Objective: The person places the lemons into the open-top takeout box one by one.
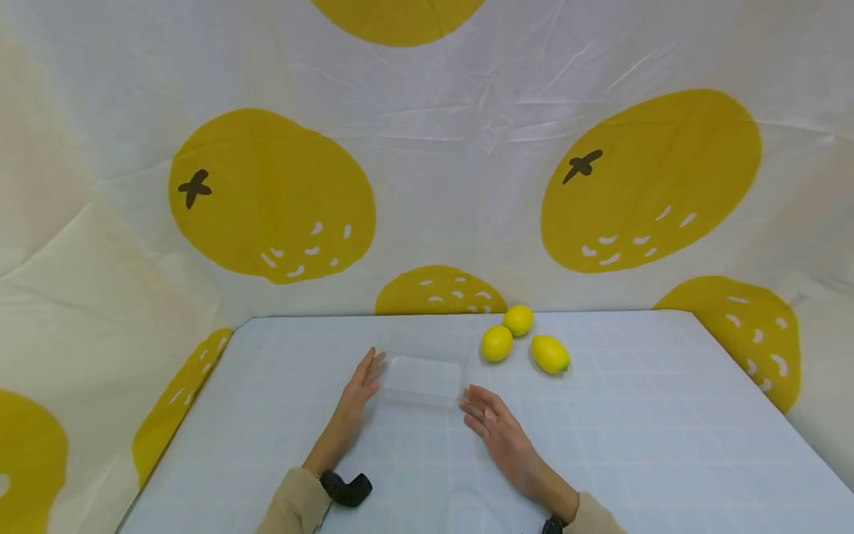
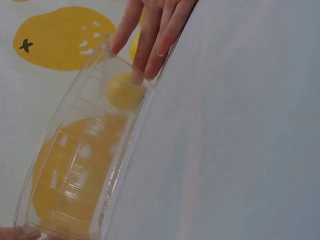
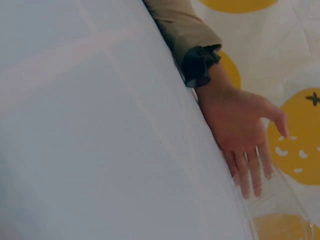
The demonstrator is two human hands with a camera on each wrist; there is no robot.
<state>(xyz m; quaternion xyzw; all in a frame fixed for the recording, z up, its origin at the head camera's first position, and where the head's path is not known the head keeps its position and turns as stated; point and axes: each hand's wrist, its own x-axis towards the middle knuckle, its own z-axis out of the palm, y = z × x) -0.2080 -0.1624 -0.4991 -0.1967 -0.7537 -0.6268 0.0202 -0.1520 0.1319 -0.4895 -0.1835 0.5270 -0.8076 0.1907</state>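
A clear plastic container (image 1: 423, 380) stands on the table between both hands. My left hand (image 1: 353, 406) is at its left side, fingers extended along the wall; the right wrist view shows that palm (image 3: 235, 122) with fingers straight and fingertips overlapping the clear plastic. On the opposite side, my right hand (image 1: 503, 439) has its fingertips right at the container's right end. In the left wrist view, the fingers (image 2: 150, 40) of the right hand reach down over that end, nearly straight. Through the see-through wall (image 2: 70, 185) a lemon (image 2: 122, 92) shows.
Beyond the right hand, near the table's back edge, lie three yellow lemons (image 1: 497, 344). A faint clear plastic outline (image 1: 470, 512) shows at the front edge of the head view. A fruit-print cloth (image 1: 460, 185) hangs behind the pale checked tabletop (image 1: 640, 415).
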